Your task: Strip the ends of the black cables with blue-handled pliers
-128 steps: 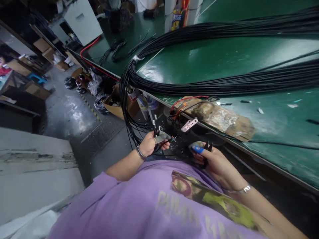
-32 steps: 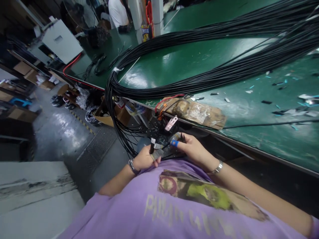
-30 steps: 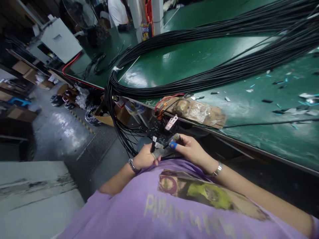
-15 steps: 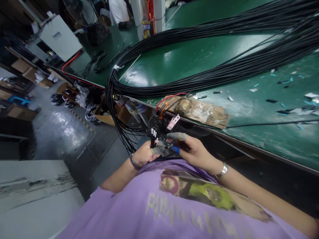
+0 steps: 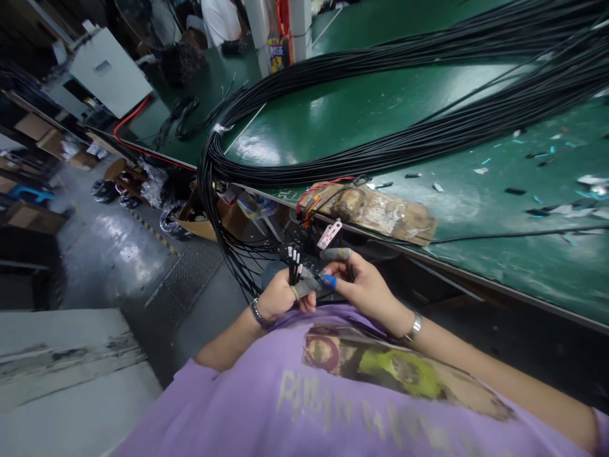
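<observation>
My left hand point(image 5: 284, 293) is closed round several black cables, whose white-tipped ends point(image 5: 295, 261) stick up above the fingers. A grey cover sits on its thumb. My right hand point(image 5: 359, 284) meets it from the right, thumb and fingers pinched together near the left thumb; what lies between them is too small to make out. It wears a blue cover on the thumb and a grey one on a finger. Just beyond the hands, at the table's edge, hangs a pale pink strip with holes point(image 5: 330, 235). The cables run down from a big looped bundle of black cables point(image 5: 266, 170).
The bundle lies across a green table point(image 5: 295, 143). A taped cardboard-brown block point(image 5: 385, 212) rests at its edge beside red and orange wires point(image 5: 309, 206). Cable scraps point(image 5: 547, 209) are scattered at right. A cardboard box point(image 5: 204, 219) stands under the table; a white machine point(image 5: 111, 73) is far left.
My right hand has drawn in to the left, its blue-covered thumb now closer to my left thumb. The left fingers have shifted slightly, and the view has moved a little.
</observation>
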Demonstrator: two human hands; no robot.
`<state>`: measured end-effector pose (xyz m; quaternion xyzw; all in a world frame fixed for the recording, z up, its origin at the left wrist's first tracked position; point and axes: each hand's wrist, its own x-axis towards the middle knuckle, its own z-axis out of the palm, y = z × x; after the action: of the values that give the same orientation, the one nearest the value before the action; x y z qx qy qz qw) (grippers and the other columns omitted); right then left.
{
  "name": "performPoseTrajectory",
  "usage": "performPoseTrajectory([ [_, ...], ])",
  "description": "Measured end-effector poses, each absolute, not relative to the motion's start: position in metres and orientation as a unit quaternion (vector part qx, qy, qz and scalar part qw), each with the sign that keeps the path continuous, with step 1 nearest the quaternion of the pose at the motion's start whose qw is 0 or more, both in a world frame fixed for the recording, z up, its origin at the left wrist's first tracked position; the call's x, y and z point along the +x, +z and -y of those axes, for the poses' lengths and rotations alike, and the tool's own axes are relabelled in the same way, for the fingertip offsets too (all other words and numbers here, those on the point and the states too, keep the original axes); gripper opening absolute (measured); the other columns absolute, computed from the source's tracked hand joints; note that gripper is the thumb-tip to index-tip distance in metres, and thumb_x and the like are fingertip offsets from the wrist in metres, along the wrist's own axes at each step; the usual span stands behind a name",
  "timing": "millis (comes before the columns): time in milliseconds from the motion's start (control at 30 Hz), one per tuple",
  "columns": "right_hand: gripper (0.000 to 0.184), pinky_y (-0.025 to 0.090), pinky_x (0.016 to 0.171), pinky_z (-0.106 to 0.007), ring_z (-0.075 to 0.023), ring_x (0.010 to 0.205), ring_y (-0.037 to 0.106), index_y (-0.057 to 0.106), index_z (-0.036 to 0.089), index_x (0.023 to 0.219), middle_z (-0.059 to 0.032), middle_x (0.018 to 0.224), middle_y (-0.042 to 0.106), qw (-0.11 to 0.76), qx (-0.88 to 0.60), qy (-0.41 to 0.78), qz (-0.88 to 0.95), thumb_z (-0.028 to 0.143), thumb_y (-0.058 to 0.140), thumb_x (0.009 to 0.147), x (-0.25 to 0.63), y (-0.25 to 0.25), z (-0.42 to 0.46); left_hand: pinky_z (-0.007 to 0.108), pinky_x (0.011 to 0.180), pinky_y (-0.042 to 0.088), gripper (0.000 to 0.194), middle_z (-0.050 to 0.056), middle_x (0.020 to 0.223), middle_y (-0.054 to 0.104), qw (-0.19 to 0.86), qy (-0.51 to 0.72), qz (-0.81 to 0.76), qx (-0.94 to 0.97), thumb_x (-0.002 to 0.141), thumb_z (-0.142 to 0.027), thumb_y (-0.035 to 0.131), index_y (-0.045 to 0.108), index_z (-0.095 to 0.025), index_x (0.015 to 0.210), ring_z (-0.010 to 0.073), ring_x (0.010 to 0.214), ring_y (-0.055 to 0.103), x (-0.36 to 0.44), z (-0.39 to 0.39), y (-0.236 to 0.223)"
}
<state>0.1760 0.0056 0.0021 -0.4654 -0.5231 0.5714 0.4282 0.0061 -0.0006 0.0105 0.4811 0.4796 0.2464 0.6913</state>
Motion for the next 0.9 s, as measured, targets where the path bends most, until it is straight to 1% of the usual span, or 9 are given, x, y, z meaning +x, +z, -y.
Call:
performPoseTrajectory([
  [100, 0.026, 0.047, 0.055, -0.027, -0.0143, 0.058, 0.057, 0.052, 0.021, 0.093, -0.0016, 0.071, 0.065, 0.425, -0.494, 0.517, 0.555, 0.030, 0.060, 0.071, 0.176, 0.004, -0.003, 0.017, 0.035, 0.032, 0.047, -0.001, 0.049, 0.055, 0.659, 0.284, -0.512, 0.473, 0.067, -0.058, 0.064, 0.050, -0.014, 0.061, 0.0071, 0.038, 0.051, 0.011, 0.003, 0.007],
  [167, 0.021, 0.048, 0.059, -0.028, -0.0158, 0.063, 0.059, 0.054, 0.021, 0.092, -0.0035, 0.076, 0.067, 0.414, -0.491, 0.444, 0.625, 0.021, 0.056, 0.071, 0.176, 0.007, 0.001, 0.016, 0.034, 0.029, 0.043, -0.005, 0.047, 0.052, 0.633, 0.304, -0.542, 0.462, 0.066, -0.054, 0.066, 0.048, -0.015, 0.064, 0.0053, 0.034, 0.046, 0.014, 0.001, 0.005],
  [300, 0.030, 0.047, 0.065, -0.027, -0.0172, 0.070, 0.062, 0.060, 0.021, 0.083, -0.0037, 0.079, 0.069, 0.321, -0.344, 0.399, 0.787, 0.006, 0.049, 0.059, 0.176, 0.015, 0.005, 0.016, 0.033, 0.027, 0.039, -0.008, 0.045, 0.047, 0.588, 0.373, -0.584, 0.417, 0.067, -0.050, 0.066, 0.046, -0.016, 0.062, 0.0030, 0.032, 0.039, 0.014, -0.007, 0.004],
  [400, 0.031, 0.045, 0.060, -0.024, -0.0145, 0.063, 0.059, 0.061, 0.022, 0.083, -0.0009, 0.074, 0.068, 0.263, -0.346, 0.420, 0.797, 0.005, 0.046, 0.061, 0.182, 0.020, 0.001, 0.017, 0.032, 0.020, 0.042, -0.005, 0.044, 0.048, 0.613, 0.368, -0.573, 0.400, 0.067, -0.053, 0.062, 0.047, -0.015, 0.058, 0.0025, 0.031, 0.039, 0.009, -0.012, 0.008],
  [500, 0.025, 0.043, 0.056, -0.023, -0.0147, 0.057, 0.059, 0.061, 0.022, 0.078, 0.0003, 0.066, 0.066, 0.205, -0.417, 0.373, 0.803, 0.007, 0.048, 0.064, 0.201, 0.022, -0.006, 0.018, 0.031, 0.018, 0.045, -0.003, 0.045, 0.052, 0.671, 0.334, -0.541, 0.382, 0.063, -0.057, 0.063, 0.051, -0.014, 0.060, 0.0038, 0.031, 0.041, 0.003, -0.010, 0.011],
  [600, 0.032, 0.043, 0.056, -0.026, -0.0188, 0.062, 0.064, 0.065, 0.022, 0.085, -0.0048, 0.075, 0.071, 0.113, -0.465, 0.252, 0.841, 0.006, 0.049, 0.063, 0.231, 0.024, -0.010, 0.018, 0.030, 0.022, 0.047, -0.003, 0.045, 0.053, 0.715, 0.315, -0.505, 0.367, 0.059, -0.058, 0.067, 0.054, -0.013, 0.066, 0.0056, 0.031, 0.043, 0.000, -0.008, 0.010],
  [667, 0.033, 0.044, 0.055, -0.029, -0.0210, 0.062, 0.066, 0.067, 0.022, 0.090, -0.0081, 0.077, 0.073, 0.033, -0.488, 0.225, 0.843, 0.006, 0.052, 0.065, 0.255, 0.026, -0.009, 0.018, 0.031, 0.027, 0.048, -0.002, 0.044, 0.053, 0.732, 0.315, -0.486, 0.358, 0.058, -0.058, 0.069, 0.055, -0.013, 0.067, 0.0077, 0.033, 0.048, 0.000, -0.007, 0.009],
  [733, 0.031, 0.044, 0.053, -0.031, -0.0232, 0.060, 0.067, 0.069, 0.022, 0.087, -0.0113, 0.072, 0.073, -0.038, -0.549, 0.223, 0.805, 0.005, 0.052, 0.067, 0.279, 0.028, -0.002, 0.018, 0.032, 0.031, 0.049, -0.002, 0.046, 0.055, 0.741, 0.324, -0.473, 0.349, 0.056, -0.058, 0.071, 0.055, -0.012, 0.067, 0.0100, 0.036, 0.052, 0.000, -0.008, 0.009],
  [900, 0.019, 0.049, 0.055, -0.034, -0.0258, 0.063, 0.069, 0.070, 0.026, 0.069, -0.0148, 0.076, 0.073, -0.059, -0.648, 0.277, 0.707, 0.014, 0.056, 0.068, 0.344, 0.015, 0.043, 0.019, 0.036, 0.038, 0.051, -0.001, 0.047, 0.058, 0.753, 0.324, -0.453, 0.350, 0.055, -0.058, 0.074, 0.053, -0.013, 0.065, 0.0103, 0.037, 0.053, -0.001, -0.009, 0.010],
])
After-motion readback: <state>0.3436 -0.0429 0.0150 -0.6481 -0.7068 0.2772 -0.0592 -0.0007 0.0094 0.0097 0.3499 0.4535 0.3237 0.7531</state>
